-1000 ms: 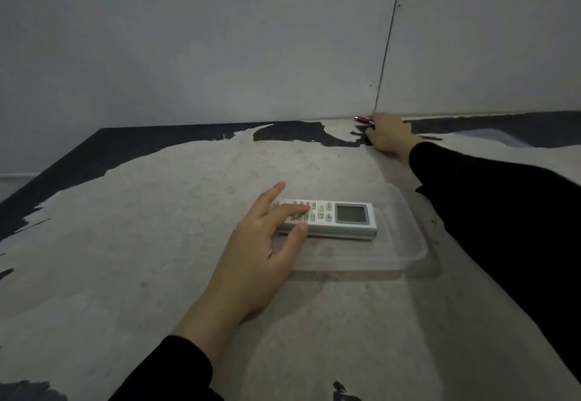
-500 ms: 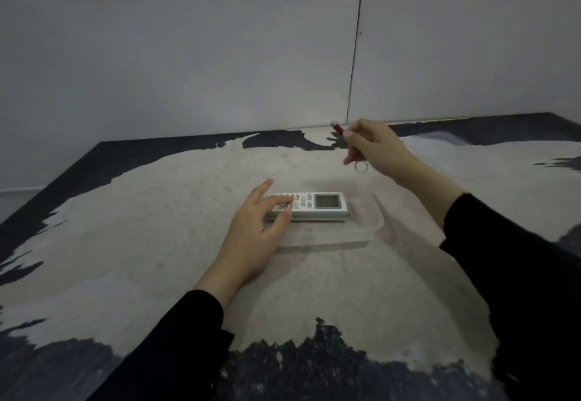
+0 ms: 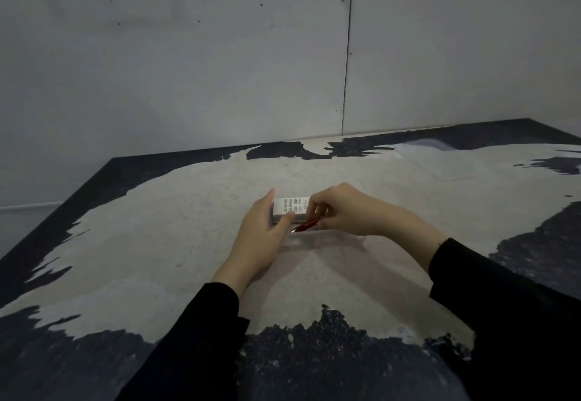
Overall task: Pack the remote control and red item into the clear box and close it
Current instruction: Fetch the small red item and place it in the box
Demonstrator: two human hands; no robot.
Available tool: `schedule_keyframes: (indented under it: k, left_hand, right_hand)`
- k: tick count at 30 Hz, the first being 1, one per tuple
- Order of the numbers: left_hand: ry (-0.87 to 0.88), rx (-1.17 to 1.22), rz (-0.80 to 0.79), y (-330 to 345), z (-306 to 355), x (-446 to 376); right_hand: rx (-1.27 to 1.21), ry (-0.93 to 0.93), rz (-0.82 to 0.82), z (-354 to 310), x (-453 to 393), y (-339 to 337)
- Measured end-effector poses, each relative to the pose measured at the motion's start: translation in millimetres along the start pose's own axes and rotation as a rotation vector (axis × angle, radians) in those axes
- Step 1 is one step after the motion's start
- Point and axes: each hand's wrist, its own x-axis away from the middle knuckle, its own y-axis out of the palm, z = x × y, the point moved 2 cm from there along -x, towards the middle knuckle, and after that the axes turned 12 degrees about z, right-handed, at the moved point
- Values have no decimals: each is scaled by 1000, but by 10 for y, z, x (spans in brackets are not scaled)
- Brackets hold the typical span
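Note:
The white remote control (image 3: 291,206) lies inside the clear box (image 3: 327,241) at the middle of the table. My left hand (image 3: 262,237) grips the remote's left end, thumb on its near side. My right hand (image 3: 344,210) hovers over the box's right part and pinches a slim red item (image 3: 306,225), which slants down just in front of the remote. The right half of the remote is hidden under my right hand. A clear lid (image 3: 446,160) lies flat at the far right of the table.
The table (image 3: 176,243) has a worn pale top with black patches and ends at a grey wall (image 3: 220,54) behind. Its left edge runs diagonally at the far left. Both my arms wear black sleeves.
My right hand has brought the red item from the far wall down to the box, beside the remote. The left hand stays on the remote's left end. The view has pulled back.

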Motion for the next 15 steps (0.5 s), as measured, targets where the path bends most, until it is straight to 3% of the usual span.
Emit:
schedule_keyframes:
  k: [15]
  left_hand:
    - [68,-36,36,14,-48,-24]
  right_hand:
    - [188,-79,-87,24,-94,-90]
